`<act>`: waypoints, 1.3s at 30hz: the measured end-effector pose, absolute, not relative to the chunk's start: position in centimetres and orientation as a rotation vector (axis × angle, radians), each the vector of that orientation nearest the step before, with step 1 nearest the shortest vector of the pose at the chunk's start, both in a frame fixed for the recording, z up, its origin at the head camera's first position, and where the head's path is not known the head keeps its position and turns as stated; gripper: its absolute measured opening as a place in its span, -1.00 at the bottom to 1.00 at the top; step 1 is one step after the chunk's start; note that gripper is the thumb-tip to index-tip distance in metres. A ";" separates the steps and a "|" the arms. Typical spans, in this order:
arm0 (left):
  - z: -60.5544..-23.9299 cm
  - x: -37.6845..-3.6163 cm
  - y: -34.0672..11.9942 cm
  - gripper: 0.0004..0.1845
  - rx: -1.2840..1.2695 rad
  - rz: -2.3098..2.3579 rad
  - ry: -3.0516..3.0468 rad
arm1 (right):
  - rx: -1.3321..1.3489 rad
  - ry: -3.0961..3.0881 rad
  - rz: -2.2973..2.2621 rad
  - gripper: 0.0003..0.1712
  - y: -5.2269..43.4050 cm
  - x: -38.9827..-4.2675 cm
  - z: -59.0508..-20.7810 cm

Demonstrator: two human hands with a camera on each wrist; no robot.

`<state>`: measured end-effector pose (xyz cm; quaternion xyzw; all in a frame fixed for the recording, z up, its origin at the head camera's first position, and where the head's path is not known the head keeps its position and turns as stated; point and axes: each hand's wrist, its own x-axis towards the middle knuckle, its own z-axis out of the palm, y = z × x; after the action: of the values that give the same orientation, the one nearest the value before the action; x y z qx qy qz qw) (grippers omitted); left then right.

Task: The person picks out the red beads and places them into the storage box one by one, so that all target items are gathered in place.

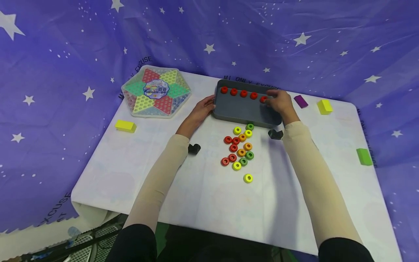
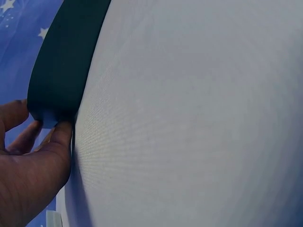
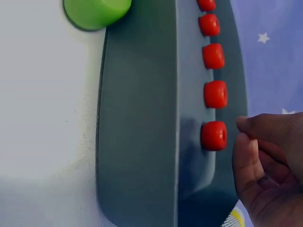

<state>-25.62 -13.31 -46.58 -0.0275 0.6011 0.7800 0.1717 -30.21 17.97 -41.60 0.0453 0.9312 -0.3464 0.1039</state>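
At the left end of the grey tray (image 1: 242, 112), the left hand (image 1: 201, 109) pinches the tray's edge, thumb on the near side and fingers bent round the end. Over the tray's right end, the right hand (image 1: 280, 103) is loosely curled, its fingertips drawn close together with a slim gap between them.

From the head view, the right fingertips seem to touch the last red ring (image 1: 263, 99) of a row of five; the right wrist view shows them just beside that ring, a little apart from it. That closer view also shows the ring standing on its edge, its hole turned toward the fingers. The left wrist view gives the grip on the tray's corner, while only the head view takes in the whole loose pile: red rings (image 1: 233, 148), orange rings (image 1: 241, 152), yellow rings (image 1: 236, 166) and green rings (image 1: 243, 161).

Along the tray's far side, the red row runs leftward from the right hand toward the left hand. The loose rings lie on the white table (image 1: 209, 196), nearer the person than the tray and between the two forearms.
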 end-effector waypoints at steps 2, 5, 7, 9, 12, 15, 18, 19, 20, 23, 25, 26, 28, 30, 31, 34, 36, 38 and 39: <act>-46.5 -25.6 -13.2 -0.40 -0.087 2.217 1.702 | 0.136 2.742 -1.047 -0.42 18.0 -29.7 -41.4; -46.4 -25.5 -13.2 -0.40 -0.091 2.226 1.694 | 0.120 2.744 -1.067 -0.42 17.9 -28.9 -41.2; -46.4 -25.5 -13.1 -0.40 -0.098 2.227 1.700 | 0.095 2.758 -1.067 -0.43 17.8 -28.2 -40.9; -46.4 -25.4 -13.1 -0.40 -0.093 2.236 1.694 | 0.066 2.776 -1.065 -0.43 17.6 -27.4 -40.6; -46.5 -25.4 -13.0 -0.40 -0.092 2.240 1.700 | 0.024 2.798 -1.074 -0.44 17.4 -26.0 -40.0; -46.5 -25.3 -13.1 -0.41 -0.090 2.240 1.703 | -0.026 2.811 -1.102 -0.45 17.0 -24.6 -39.6; -46.4 -25.2 -13.1 -0.40 -0.088 2.233 1.707 | -0.081 2.800 -1.145 -0.45 16.5 -23.3 -39.4; -46.3 -25.1 -13.1 -0.40 -0.086 2.232 1.707 | -0.096 2.794 -1.167 -0.46 16.2 -22.9 -39.4; -46.3 -25.1 -13.1 -0.40 -0.085 2.235 1.704 | -0.110 2.786 -1.185 -0.46 16.0 -22.5 -39.4; -46.5 -25.2 -13.0 -0.41 -0.083 2.252 1.689 | -0.158 2.771 -1.214 -0.49 15.3 -21.2 -39.5; -46.8 -25.3 -12.9 -0.41 -0.082 2.267 1.682 | -0.186 2.765 -1.213 -0.50 14.7 -20.4 -39.6; -47.0 -25.4 -12.8 -0.41 -0.082 2.270 1.685 | -0.202 2.760 -1.206 -0.50 14.4 -20.0 -39.7; -47.4 -25.5 -12.8 -0.42 -0.081 2.273 1.701 | -0.223 2.730 -1.211 -0.51 13.8 -19.2 -40.0; -47.9 -25.6 -12.7 -0.43 -0.077 2.280 1.721 | -0.251 2.685 -1.237 -0.51 13.2 -18.6 -40.4; -48.1 -25.7 -12.7 -0.44 -0.075 2.283 1.732 | -0.262 2.661 -1.252 -0.51 12.9 -18.2 -40.6; -48.4 -25.8 -12.6 -0.45 -0.063 2.298 1.749 | -0.276 2.593 -1.276 -0.51 12.2 -17.4 -41.1; -48.5 -25.8 -12.5 -0.45 -0.063 2.299 1.756 | -0.285 2.560 -1.277 -0.51 11.8 -17.0 -41.6; -48.4 -25.7 -12.4 -0.45 -0.064 2.294 1.757 | -0.279 2.525 -1.272 -0.51 11.4 -16.6 -42.0; -48.3 -25.7 -12.4 -0.45 -0.068 2.290 1.757 | -0.286 2.512 -1.268 -0.51 11.3 -16.4 -42.3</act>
<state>-25.72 -12.40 -48.32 -0.0234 0.6036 0.7867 0.1270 -16.39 11.28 -42.25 -0.0998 0.8773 -0.4428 0.1560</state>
